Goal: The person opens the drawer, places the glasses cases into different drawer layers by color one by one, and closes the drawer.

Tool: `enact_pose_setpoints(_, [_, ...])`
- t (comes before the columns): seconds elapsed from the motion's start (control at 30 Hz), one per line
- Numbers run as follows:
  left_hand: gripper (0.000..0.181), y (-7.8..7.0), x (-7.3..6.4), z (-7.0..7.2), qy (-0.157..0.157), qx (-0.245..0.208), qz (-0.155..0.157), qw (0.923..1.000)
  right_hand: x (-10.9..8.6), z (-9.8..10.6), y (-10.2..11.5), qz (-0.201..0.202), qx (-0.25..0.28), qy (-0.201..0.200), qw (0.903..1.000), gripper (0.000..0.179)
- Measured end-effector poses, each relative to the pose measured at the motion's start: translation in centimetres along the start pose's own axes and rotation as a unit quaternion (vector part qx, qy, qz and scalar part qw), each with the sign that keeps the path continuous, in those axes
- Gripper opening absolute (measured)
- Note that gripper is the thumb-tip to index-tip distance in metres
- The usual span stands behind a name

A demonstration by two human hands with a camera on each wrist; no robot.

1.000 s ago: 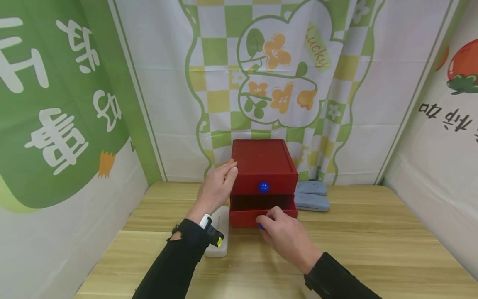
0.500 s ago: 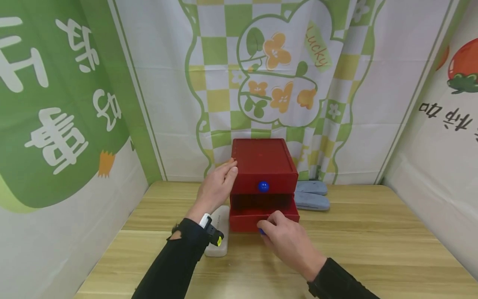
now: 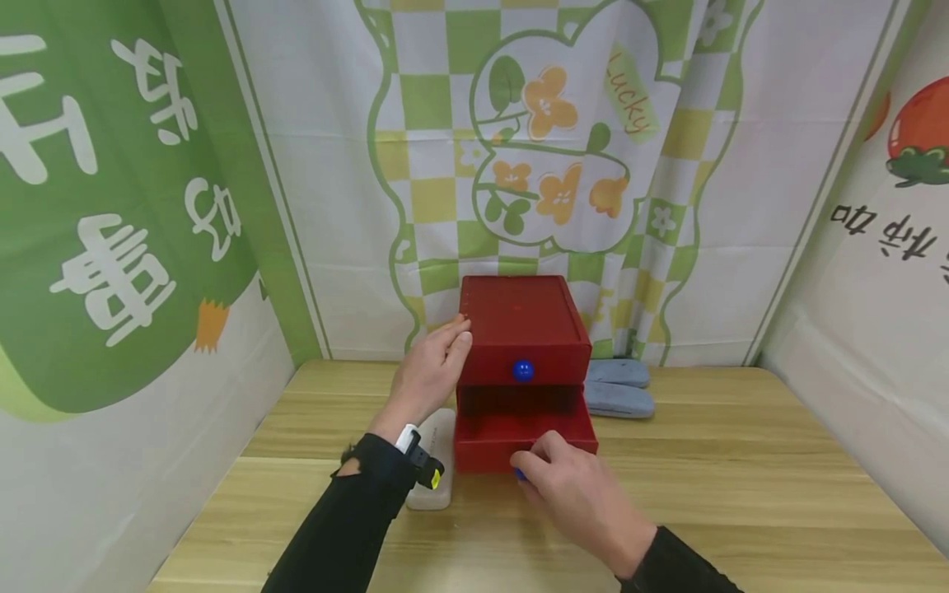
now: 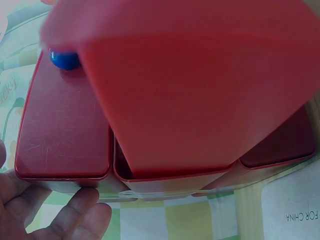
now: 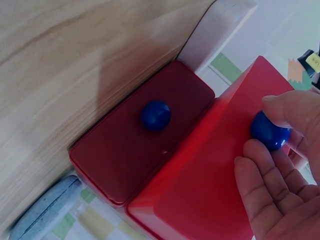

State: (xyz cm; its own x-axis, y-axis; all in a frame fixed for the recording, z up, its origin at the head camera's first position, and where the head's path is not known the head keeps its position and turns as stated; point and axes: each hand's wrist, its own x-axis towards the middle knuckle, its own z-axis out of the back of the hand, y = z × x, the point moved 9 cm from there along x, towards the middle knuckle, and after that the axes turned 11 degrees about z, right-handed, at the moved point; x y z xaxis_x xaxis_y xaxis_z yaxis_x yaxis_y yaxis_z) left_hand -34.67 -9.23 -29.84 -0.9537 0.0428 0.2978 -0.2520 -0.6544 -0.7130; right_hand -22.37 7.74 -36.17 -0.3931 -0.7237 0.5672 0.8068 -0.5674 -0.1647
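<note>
A red drawer cabinet (image 3: 522, 309) stands on the table against the back curtain. Its middle drawer (image 3: 489, 455) is pulled partway out, with its red interior visible from above. My right hand (image 3: 582, 494) pinches that drawer's round blue knob (image 5: 270, 131) between thumb and fingers. The top drawer, with its own blue knob (image 3: 523, 371), is closed, as is the bottom drawer (image 5: 140, 142), which the middle one hides in the head view. My left hand (image 3: 432, 372) rests against the cabinet's left side, fingers extended along the upper edge.
A flat white box (image 3: 437, 461) with lettering lies just left of the cabinet, partly under my left wrist. To the right, two blue-grey rounded oblong things (image 3: 619, 399) lie close by the cabinet. The wooden table (image 3: 741, 478) extends to both sides.
The middle drawer has slid further out towards me, my right hand moving back with its knob. My left hand and the cabinet body have stayed put.
</note>
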Motion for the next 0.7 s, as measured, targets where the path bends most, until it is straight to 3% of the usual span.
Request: enact_pose_setpoints(0.7, [0.054,0.1,0.1,-0.1,-0.001,-0.001,-0.005,1.0,-1.5,0.9,1.7,0.005,0.015,0.008,0.9998,0.039])
